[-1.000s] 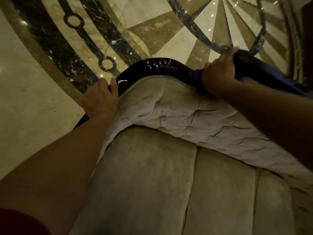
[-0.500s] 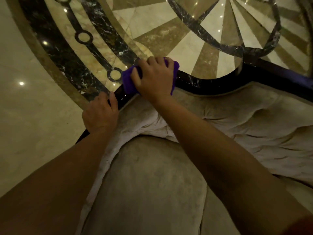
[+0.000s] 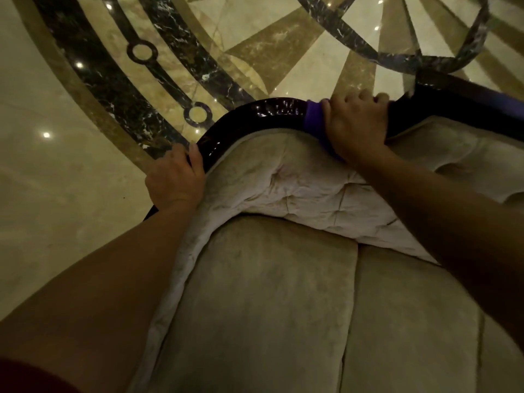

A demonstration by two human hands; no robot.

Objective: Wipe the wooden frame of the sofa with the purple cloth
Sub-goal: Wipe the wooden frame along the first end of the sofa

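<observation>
Purple cloth (image 3: 313,116) lay draped over the glossy dark wooden frame (image 3: 272,114) along the top of the sofa's back, mostly hidden under the right hand, with only a folded band showing at the hand's left edge. Going from the left, the left hand (image 3: 175,180) rested on the lower curve of the frame, its fingers (image 3: 195,158) bent over the rail's outer edge in a bracing hold, empty of anything else. Between the hands the polished rail arched bare, catching small highlights. Further right, the right hand (image 3: 357,123) pressed the cloth down, fingers together and curled over the rail's far side, clamped on the cloth. The cloth looked soft, light and limp, likely to bunch or slide on such a slick lacquered surface, so a flat palm with the fabric wrapped round the rail seemed the surest hold. The frame looked rigid and hard. No containers were in view; below lay only the tufted beige upholstery (image 3: 283,180) and seat cushions (image 3: 269,307).
</observation>
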